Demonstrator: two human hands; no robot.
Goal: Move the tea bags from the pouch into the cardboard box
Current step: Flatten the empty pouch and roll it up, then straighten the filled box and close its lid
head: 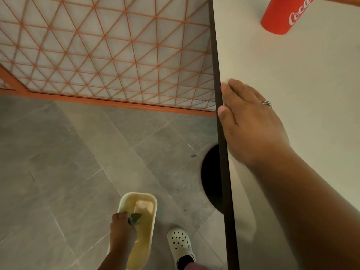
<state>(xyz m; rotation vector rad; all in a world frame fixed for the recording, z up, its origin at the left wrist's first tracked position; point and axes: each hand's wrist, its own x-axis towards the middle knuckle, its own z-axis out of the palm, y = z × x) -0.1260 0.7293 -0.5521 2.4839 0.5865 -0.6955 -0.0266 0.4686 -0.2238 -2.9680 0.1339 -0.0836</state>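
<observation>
My left hand (pixel 122 229) reaches down near the floor and pinches a small crumpled green wrapper (pixel 134 217) over a cream rectangular bin (pixel 150 201) that stands on the floor. My right hand (pixel 251 121) lies flat on the white table (pixel 302 78), with its fingertips at the dark left edge of the tabletop. A ring shows on one finger. No pouch, tea bags or cardboard box are in view.
A red Coca-Cola can (pixel 282 15) stands at the far right of the table. A white clog (pixel 180 243) on my foot is beside the bin on grey floor tiles. An orange lattice screen (pixel 109 47) stands ahead. The table's dark round base (pixel 211 178) shows under the edge.
</observation>
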